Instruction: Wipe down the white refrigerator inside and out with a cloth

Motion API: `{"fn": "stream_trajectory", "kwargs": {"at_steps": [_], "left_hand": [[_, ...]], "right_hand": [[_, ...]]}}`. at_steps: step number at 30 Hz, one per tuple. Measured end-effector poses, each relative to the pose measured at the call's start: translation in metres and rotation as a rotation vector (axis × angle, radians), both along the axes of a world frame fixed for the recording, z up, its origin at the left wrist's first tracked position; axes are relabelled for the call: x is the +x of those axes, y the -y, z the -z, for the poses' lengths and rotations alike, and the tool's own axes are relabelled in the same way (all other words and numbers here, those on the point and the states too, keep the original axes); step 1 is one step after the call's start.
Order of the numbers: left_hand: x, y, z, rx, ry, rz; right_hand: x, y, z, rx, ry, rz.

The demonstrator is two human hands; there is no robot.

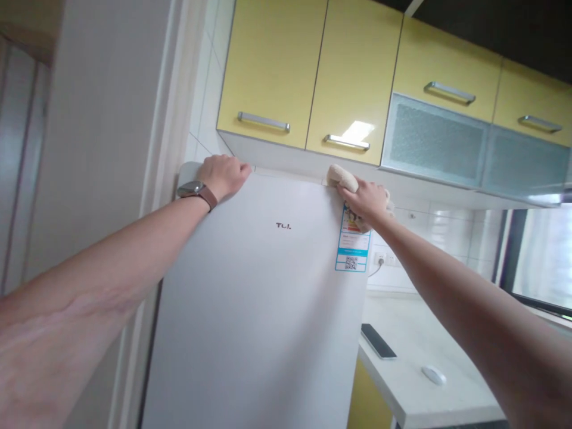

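Note:
A white refrigerator with a TCL mark stands upright in front of me. My left hand, with a watch on its wrist, lies on the top left edge of the door. Its fingers curl over that edge and their tips are hidden. At the top right corner my right hand is closed on a cream cloth. The cloth bunches out on both sides of the hand and touches the top edge. Just below it, a blue and white label on the door is partly covered by the cloth and hand.
Yellow cabinets with metal handles hang close above the refrigerator. To the right, a white counter bears a dark flat slab and a white oval object. A plugged socket is behind. A door frame borders the left.

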State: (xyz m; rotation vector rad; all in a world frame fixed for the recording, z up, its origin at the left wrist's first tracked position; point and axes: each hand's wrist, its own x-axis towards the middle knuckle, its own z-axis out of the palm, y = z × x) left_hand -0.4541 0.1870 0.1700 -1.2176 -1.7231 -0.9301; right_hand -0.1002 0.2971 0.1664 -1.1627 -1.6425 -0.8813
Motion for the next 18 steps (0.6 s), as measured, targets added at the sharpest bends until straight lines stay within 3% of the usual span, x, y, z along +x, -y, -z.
{"fn": "stream_trajectory", "kwargs": {"at_steps": [5,18], "left_hand": [[0.005,0.002,0.008,0.040,0.060,0.025],[0.012,0.001,0.017,0.171,0.092,0.067]], "right_hand": [[-0.005,-0.006,0.010,0.090,-0.049,-0.014],[0.000,-0.037,0.007,0.216,0.002,-0.037]]}}
